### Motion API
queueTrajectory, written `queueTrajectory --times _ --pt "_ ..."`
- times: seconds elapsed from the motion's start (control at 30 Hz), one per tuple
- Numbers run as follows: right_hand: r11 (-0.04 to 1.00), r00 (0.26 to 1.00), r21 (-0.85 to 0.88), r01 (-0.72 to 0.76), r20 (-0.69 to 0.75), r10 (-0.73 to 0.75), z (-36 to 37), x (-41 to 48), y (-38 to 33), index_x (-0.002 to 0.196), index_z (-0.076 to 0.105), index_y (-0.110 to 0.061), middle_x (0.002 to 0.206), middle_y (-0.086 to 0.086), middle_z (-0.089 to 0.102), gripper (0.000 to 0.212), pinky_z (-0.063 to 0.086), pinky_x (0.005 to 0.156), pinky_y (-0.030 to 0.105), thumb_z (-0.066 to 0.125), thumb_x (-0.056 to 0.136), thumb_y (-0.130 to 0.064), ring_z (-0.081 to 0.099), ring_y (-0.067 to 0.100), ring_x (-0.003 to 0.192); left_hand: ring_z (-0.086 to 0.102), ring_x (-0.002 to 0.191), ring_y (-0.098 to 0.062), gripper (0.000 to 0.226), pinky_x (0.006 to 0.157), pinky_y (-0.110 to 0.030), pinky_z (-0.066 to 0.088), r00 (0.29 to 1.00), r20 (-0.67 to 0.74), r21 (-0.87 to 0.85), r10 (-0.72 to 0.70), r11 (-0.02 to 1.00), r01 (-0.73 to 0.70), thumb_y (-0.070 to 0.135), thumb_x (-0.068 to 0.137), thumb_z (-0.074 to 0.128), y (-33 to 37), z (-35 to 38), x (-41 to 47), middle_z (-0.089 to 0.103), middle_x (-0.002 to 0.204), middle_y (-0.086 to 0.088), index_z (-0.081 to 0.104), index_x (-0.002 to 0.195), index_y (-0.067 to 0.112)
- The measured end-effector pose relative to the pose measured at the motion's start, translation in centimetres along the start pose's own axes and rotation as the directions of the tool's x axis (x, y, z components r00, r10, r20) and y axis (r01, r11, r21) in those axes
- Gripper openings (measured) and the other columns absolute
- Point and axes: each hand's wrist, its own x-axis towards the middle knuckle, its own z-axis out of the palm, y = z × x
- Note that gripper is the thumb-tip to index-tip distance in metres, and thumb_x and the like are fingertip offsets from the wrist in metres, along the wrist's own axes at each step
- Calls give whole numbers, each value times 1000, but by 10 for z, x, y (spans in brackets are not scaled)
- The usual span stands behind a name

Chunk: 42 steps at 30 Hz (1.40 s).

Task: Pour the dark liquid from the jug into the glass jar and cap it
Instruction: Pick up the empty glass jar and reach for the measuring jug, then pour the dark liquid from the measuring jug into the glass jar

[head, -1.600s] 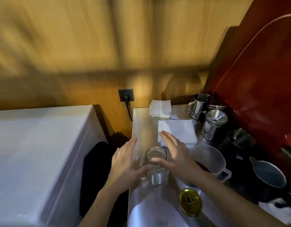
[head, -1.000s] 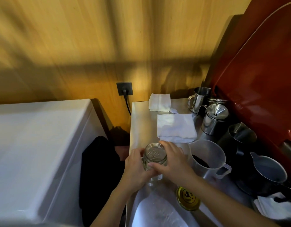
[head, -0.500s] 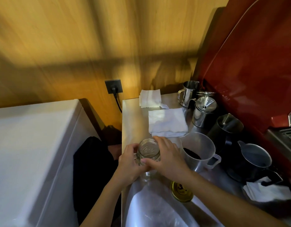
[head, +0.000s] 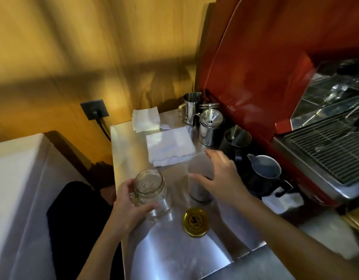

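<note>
An empty clear glass jar [head: 151,189] with a small handle stands on the steel counter [head: 126,146]. My left hand [head: 127,207] is wrapped around its left side. To its right stands a translucent plastic jug [head: 196,178] with dark liquid at the bottom. My right hand [head: 221,178] hovers over the jug with fingers spread, holding nothing, and hides the jug's right side and handle. A gold metal lid [head: 195,221] lies flat on the counter in front of the jug, between my two arms.
Folded white cloths [head: 169,145] lie behind the jar. Several steel pitchers [head: 211,127] and a dark pitcher [head: 264,172] line the right side against a red espresso machine [head: 265,77]. A white chest [head: 19,188] stands left of the counter.
My right hand has left the jar and moved right, over the jug. My left hand keeps hold of the jar. The camera view has swung to the right.
</note>
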Motion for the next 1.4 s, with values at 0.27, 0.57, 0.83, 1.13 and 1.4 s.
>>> queueTrajectory --times 0.27,0.57,0.83,1.13,1.4 --pt "972 972 -20 -233 29 233 -7 -21 39 135 30 -16 138 10 41 97 25 100 44 57 62 -73 35 28 124 49 109 -19 85 89 -28 38 999 16 -31 36 999 -36 6 53 90 2 4 1 49 120 -6 42 123 15" --pt "889 872 141 -436 308 379 -3 -22 60 69 49 -12 78 10 58 28 48 72 46 75 69 -24 57 27 75 52 103 -10 85 80 -14 40 999 19 -72 38 997 -36 18 50 90 0 3 -3 50 115 5 40 118 25" --pt "826 933 440 -351 238 270 -8 -5 43 67 54 -6 62 12 49 17 39 55 30 65 79 -4 46 17 59 53 117 -22 88 101 -41 46 999 40 -98 -9 995 13 37 47 87 4 3 -8 49 130 -9 41 122 28" --pt "709 977 673 -211 137 162 -13 1 21 76 62 -9 74 7 60 11 43 66 21 58 83 -2 55 10 71 54 119 -22 86 102 -48 45 997 49 -110 -55 992 60 58 41 86 8 3 -11 51 129 -7 42 114 44" --pt "636 993 762 -117 82 84 -13 15 15 89 63 -12 64 -13 63 15 40 56 11 49 90 -11 53 0 63 51 122 -22 86 105 -50 42 997 56 -143 -46 988 54 56 42 87 7 3 -11 49 132 -8 42 114 45"
